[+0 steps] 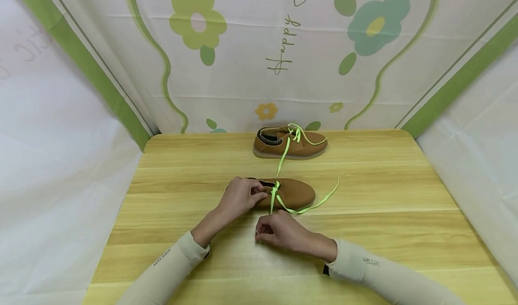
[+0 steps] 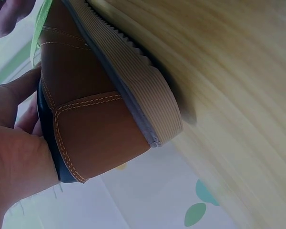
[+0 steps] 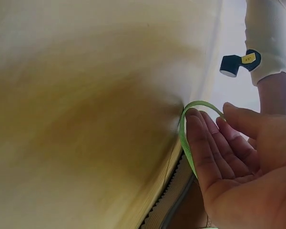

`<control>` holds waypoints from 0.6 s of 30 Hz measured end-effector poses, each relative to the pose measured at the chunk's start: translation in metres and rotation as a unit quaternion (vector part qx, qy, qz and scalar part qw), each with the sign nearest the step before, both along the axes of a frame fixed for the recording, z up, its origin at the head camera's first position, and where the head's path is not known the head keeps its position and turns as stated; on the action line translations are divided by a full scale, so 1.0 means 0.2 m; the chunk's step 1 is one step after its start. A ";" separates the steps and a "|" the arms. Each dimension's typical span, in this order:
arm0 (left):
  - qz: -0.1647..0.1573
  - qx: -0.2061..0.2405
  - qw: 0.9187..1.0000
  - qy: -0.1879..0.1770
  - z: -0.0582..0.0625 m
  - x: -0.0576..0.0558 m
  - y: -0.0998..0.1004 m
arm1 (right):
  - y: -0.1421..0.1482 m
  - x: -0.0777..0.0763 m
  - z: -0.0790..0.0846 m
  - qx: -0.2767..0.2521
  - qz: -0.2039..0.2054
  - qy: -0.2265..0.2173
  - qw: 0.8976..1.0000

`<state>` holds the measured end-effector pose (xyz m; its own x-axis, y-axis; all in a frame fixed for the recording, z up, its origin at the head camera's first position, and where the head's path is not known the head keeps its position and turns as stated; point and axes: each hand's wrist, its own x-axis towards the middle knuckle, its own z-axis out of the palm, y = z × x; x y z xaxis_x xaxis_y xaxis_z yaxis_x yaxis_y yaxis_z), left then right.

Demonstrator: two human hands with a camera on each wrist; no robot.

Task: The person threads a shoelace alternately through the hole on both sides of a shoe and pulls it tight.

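Observation:
A brown shoe (image 1: 298, 192) with bright green laces lies on its sole on the wooden table, toe to the right. My left hand (image 1: 238, 197) grips its near side by the opening, thumb on the outside beside the eyelets; the left wrist view shows the shoe's stitched heel (image 2: 102, 136) and fingers over the collar. Just in front of the shoe, my right hand (image 1: 285, 231) pinches one end of the green lace (image 3: 183, 131), which bends over the fingertips in the right wrist view. The other lace end (image 1: 323, 200) trails on the table past the toe.
A matching brown shoe (image 1: 310, 150) stands at the table's back edge, its green laces hanging loose. Behind it rises a flower-printed cloth wall (image 1: 238, 80), and white cloth panels (image 1: 69, 143) flank the wooden table (image 1: 372, 233).

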<state>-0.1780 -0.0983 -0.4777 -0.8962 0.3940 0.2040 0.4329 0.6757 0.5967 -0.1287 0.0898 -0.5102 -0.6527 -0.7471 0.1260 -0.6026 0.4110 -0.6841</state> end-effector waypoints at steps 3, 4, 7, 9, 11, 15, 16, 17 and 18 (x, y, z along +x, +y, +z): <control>0.001 0.000 1.000 0.001 0.00 0.00 0.00 | 0.00 0.00 0.00 0.003 0.006 -0.001 1.000; 0.000 0.000 1.000 0.001 0.00 0.00 0.00 | 0.00 0.00 0.01 0.004 0.008 -0.002 1.000; 0.002 -0.002 1.000 0.000 0.01 0.00 0.00 | 0.00 0.01 0.01 0.007 0.017 -0.011 1.000; 0.003 -0.004 1.000 -0.001 0.01 0.00 0.00 | 0.01 0.01 0.02 0.012 0.025 -0.017 0.999; 0.004 -0.006 1.000 0.000 0.01 0.01 0.00 | 0.01 0.02 0.02 0.016 0.036 -0.022 0.999; 0.003 -0.006 1.000 0.002 0.01 0.01 0.00 | 0.02 0.02 0.05 0.018 0.051 -0.021 0.998; 0.002 -0.006 1.000 0.003 0.01 0.01 0.00 | 0.03 0.02 0.06 0.015 0.052 -0.019 0.998; 0.002 -0.007 1.000 0.005 0.01 0.01 0.00 | 0.04 0.02 0.07 0.010 0.051 -0.018 0.998; 0.001 -0.009 1.000 0.005 0.01 0.01 0.00 | 0.04 0.02 0.08 0.004 0.049 -0.020 0.999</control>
<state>-0.1765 -0.0985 -0.4751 -0.8949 0.3961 0.2054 0.4373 0.6870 0.5804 -0.1249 0.0987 -0.4947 -0.5805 -0.8086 0.0962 -0.6130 0.3562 -0.7052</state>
